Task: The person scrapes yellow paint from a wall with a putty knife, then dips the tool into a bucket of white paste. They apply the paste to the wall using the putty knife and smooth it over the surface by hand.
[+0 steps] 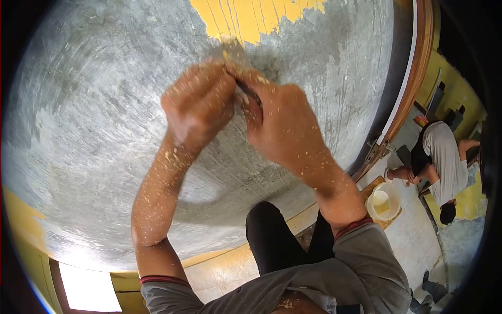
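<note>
A paint scraper (pixel 232 52) has its blade against the wall, just below the ragged lower edge of the yellow paint (pixel 246 21). My right hand (pixel 287 123) is closed around its handle, of which a dark part shows between thumb and fingers. My left hand (pixel 201 102) is closed too, its curled fingers pressed at the scraper near the blade; they partly hide the tool. Pale paint flakes cling to both hands and forearms, and some look airborne. Around the hands the wall (pixel 115 104) is bare grey with scratch marks.
At the right, beyond a brown wooden frame (pixel 405 94), another person (pixel 442 152) in a light shirt bends over. A whitish bucket (pixel 383 201) stands on the tiled floor nearby. My dark-trousered knee (pixel 264 220) is close to the wall's base. A bright opening (pixel 89 285) shows at lower left.
</note>
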A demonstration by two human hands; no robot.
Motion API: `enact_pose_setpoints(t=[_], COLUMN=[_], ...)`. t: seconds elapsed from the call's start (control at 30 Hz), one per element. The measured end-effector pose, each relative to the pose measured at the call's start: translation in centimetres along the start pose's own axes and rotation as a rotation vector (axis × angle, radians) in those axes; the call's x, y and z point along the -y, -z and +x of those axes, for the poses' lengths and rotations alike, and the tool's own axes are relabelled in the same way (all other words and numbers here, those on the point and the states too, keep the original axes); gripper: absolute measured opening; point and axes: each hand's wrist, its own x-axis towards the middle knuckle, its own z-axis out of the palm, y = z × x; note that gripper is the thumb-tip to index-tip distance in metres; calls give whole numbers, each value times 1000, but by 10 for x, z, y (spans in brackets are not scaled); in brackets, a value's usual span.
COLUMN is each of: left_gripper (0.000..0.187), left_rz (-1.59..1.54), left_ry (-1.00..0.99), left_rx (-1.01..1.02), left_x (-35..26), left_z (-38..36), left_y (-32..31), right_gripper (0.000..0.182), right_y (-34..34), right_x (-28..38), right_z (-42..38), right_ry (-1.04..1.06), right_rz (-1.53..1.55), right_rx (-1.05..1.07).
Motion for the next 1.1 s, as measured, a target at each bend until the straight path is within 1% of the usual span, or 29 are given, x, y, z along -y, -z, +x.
enact_pose_setpoints(t=[0.03,0.07,0.13,0.17,0.23,0.3,0.33,0.4,0.43,0.5,0.6,0.63,0.67,0.7,0.77,0.83,0.9,0.93,0.97,1.0,1.03,1.07,1.1], left_gripper=[19,19,20,17,17,19,22,24,24,26,27,29,28,27,27,27,28,29,28,28,27,26,24], left_rz=[32,34,-4,-44,-22,6,33,76,78,25,10,54,83,82,87,-40,-48,-66,18,15,19,27,79], left_ry=[79,81,15,-29,-50,-37,-4,60,63,10,-16,-2,50,60,75,7,-7,-15,-36,-36,39,112,71], left_rx=[70,70,15,37,19,-9,-19,47,48,-4,-6,-54,39,53,67,-31,-25,-10,-98,-99,-5,85,119], left_x=[-8,-9,-12,-14,-11,0,7,5,4,0,5,11,13,14,12,7,4,2,8,15,17,18,17], left_z=[10,9,-6,-16,-19,-12,-1,19,15,-1,-4,0,18,28,27,9,-2,-3,2,5,24,38,42], left_y=[10,7,-3,-5,-7,-6,-3,10,7,-1,0,-3,13,19,19,6,3,2,-3,0,17,28,32], right_gripper=[46,46,45,44,43,42,42,43,43,40,38,38,35,33,31,28,25,25,27,28,28,29,31], right_y=[1,3,1,-4,-6,-4,-1,4,4,2,3,4,5,4,6,6,4,2,-2,-5,-2,7,12], right_x=[-1,-2,-3,-5,-8,-8,-6,-1,-1,-3,4,5,7,9,5,4,7,6,5,2,3,8,11], right_z=[0,1,-9,-22,-22,-7,2,19,16,1,0,10,25,33,28,15,-3,1,10,18,23,33,40], right_ry=[-2,3,7,-26,-54,24,16,125,127,6,-16,-14,39,89,82,87,-89,-87,10,105,93,130,174], right_rz=[2,-8,-15,-10,-8,-43,-42,-16,-15,-54,-77,-81,-55,-25,-35,-48,-41,-42,-71,-98,-93,-77,-64], right_rx=[5,15,32,40,32,14,20,-65,-61,47,52,53,1,-51,-27,-6,120,113,16,-74,-66,-60,-59])
